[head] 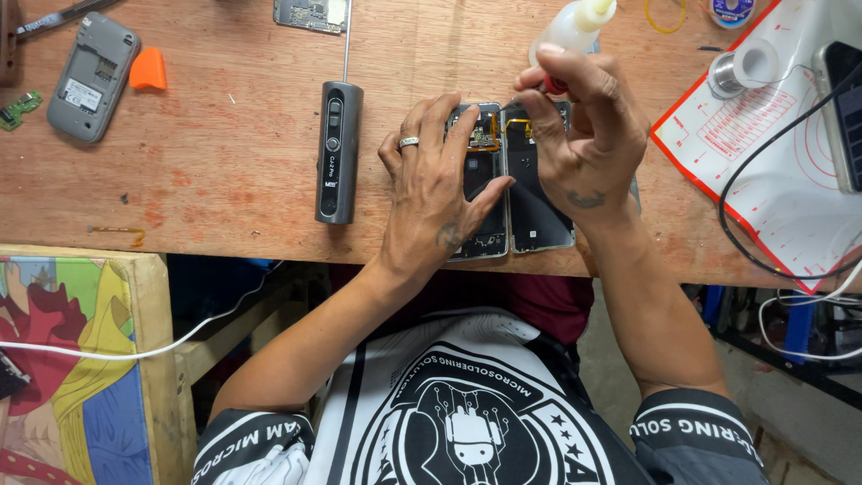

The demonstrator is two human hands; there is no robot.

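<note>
A: L hand (pixel 440 184)?
B: Flat, fingers spread, pressing down on the opened phone (pixel 489 180) at the near edge of the wooden bench (pixel 224 153); nothing gripped. Ring on one finger.

A: R hand (pixel 584 135)?
B: Fingers pinched tight round a thin red-handled tool (pixel 554 85), prob. a screwdriver; tip at the phone's far end, by the orange flex and board.

A: Surroundings?
B: Grey electric screwdriver (pixel 337 148) just left of the L hand; white squeeze bottle (pixel 570 27) far side; red-edged work mat (pixel 763 153) right.
</note>
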